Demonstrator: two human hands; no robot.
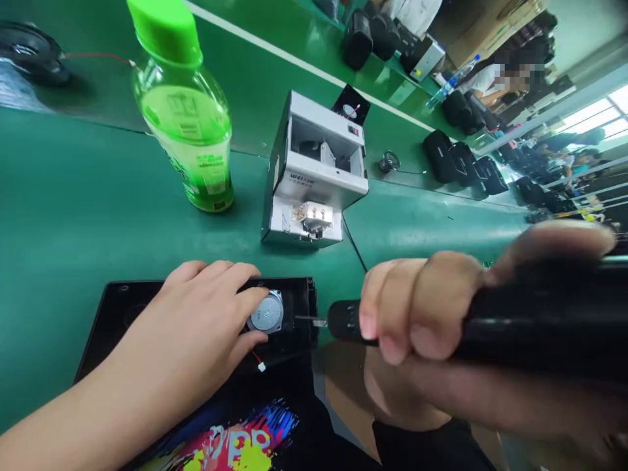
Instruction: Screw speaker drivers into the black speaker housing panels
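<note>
A round silver speaker [266,313] sits in a black panel [299,294] at the lower middle. My left hand [206,314] lies over the panel, its thumb and a finger pressed on either side of the speaker's rim. A short red wire with a white plug [261,367] hangs below the speaker. My right hand [422,304] is wrapped round a black power screwdriver [530,314], its thumb on top. The driver's thin bit points left at the panel, just right of the speaker; whether the tip touches is unclear.
A green-capped bottle [184,118] stands at the upper left. Behind the panel is a grey-white machine [316,170] with a cable. Small speakers [389,162] and a larger one [29,52] lie farther back on the green table [88,209]. People sit far off at the right.
</note>
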